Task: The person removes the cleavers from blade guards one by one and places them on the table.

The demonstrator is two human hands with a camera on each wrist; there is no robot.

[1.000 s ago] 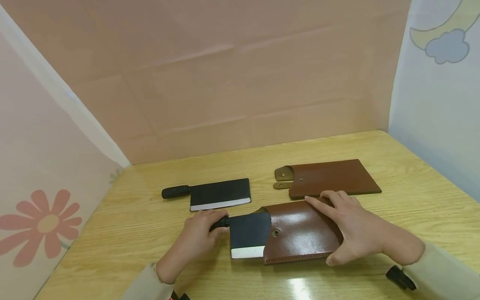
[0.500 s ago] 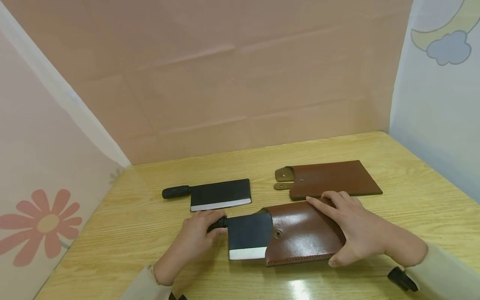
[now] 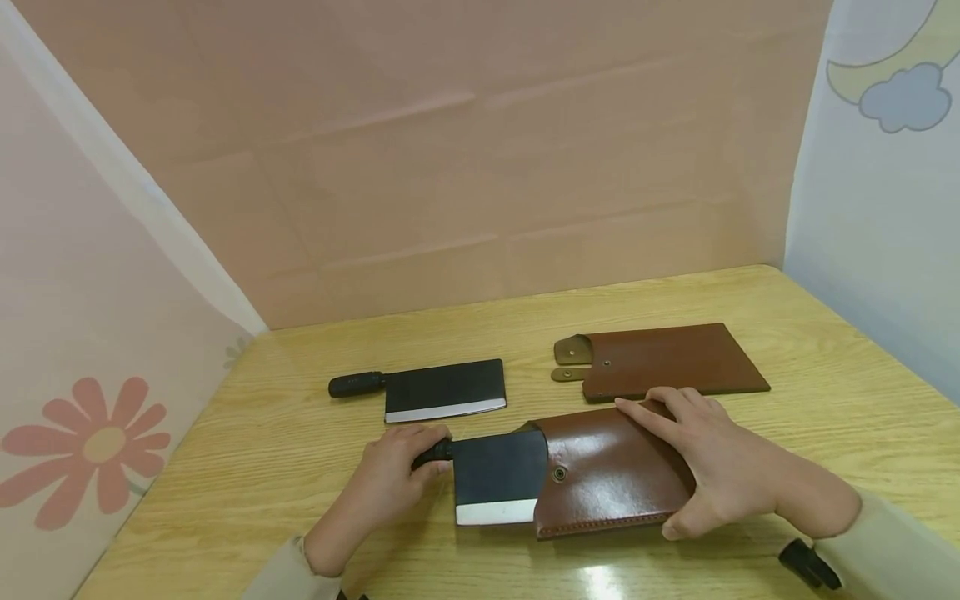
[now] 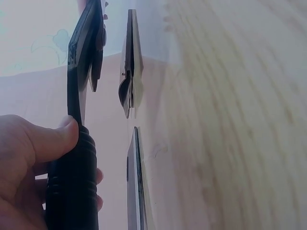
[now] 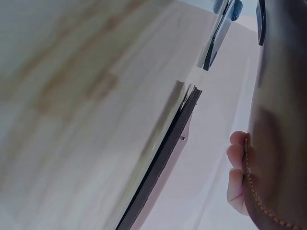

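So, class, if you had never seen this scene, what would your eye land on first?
Most striking is the black cleaver at the table's near middle, its blade partly inside a brown leather sheath. The left hand grips its handle and the right hand holds the sheath. Behind them lie a second cleaver, bare, and a second sheath on the wooden table.

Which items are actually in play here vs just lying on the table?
In play:
left hand, gripping the near cleaver's handle
near cleaver, blade partly inside the near sheath
near sheath
right hand, holding the near sheath

Lying about:
far cleaver
far sheath
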